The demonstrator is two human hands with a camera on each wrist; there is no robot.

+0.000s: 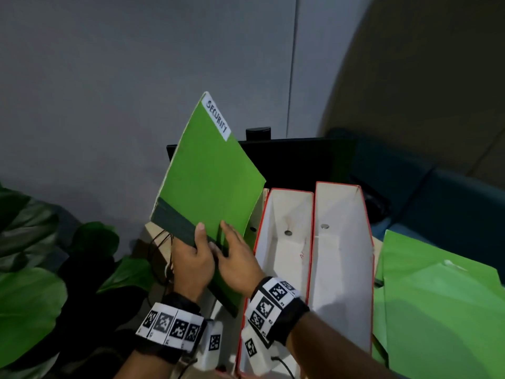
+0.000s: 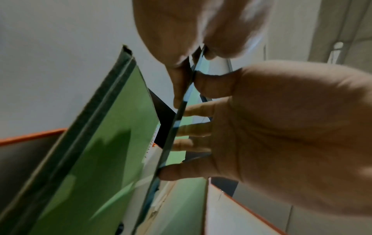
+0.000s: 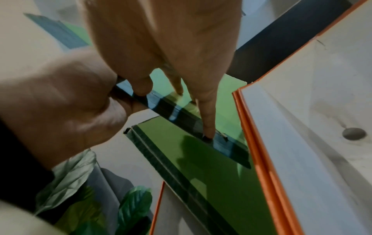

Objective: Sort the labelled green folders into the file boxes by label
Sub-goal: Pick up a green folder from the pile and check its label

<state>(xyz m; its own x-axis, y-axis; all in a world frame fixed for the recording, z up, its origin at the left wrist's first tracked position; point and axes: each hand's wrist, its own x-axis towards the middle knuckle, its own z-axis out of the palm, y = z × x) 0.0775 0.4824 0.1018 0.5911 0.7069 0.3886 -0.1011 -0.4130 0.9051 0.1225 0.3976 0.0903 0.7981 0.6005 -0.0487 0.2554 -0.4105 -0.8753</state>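
Holding the folder (image 1: 207, 170) marked SECURITY upright in both hands, I have it raised just left of the middle file box (image 1: 284, 242), which I take as my landmark. My left hand (image 1: 192, 265) pinches its dark bottom spine, thumb on the front and fingers behind; my right hand (image 1: 237, 265) lies with straight fingers flat against the front, steadying rather than gripping.

To do this step well, I judge I should first match the label to the right box, though I cannot read any box label from these views. Then I should turn the folder edge-on, spine down, and let it slide between the walls without catching the orange rim.

The middle box looks to hold nothing, only a round metal stud on its wall. The box (image 1: 343, 255) touching it on the right looks likewise bare. Left of the middle box, another box already holds a green folder (image 3: 211, 167). Further right, more loose folders (image 1: 437, 310) lie waiting.
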